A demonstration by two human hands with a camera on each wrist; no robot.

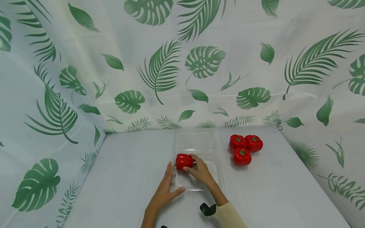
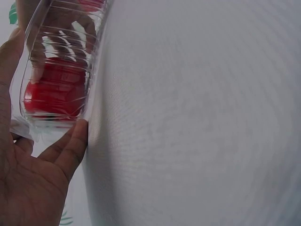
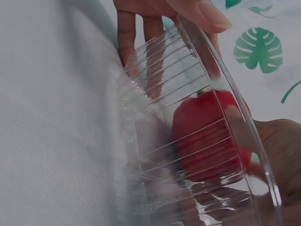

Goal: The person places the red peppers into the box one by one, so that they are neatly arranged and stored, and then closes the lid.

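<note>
In right hand [image 1: 201, 172] — red pepper [image 1: 183, 161], inside clear container [image 1: 192, 185]

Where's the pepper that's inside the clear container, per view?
Head: pepper just below picture centre.
Left wrist: pepper at left, seen through the container wall.
Right wrist: pepper right of centre, again through the wall.
Shared landmark: the clear container around it.

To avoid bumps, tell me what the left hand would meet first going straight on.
The left hand would likely meet the left side of the clear container first; the two look very close there, though depth makes any gap unclear.
</note>
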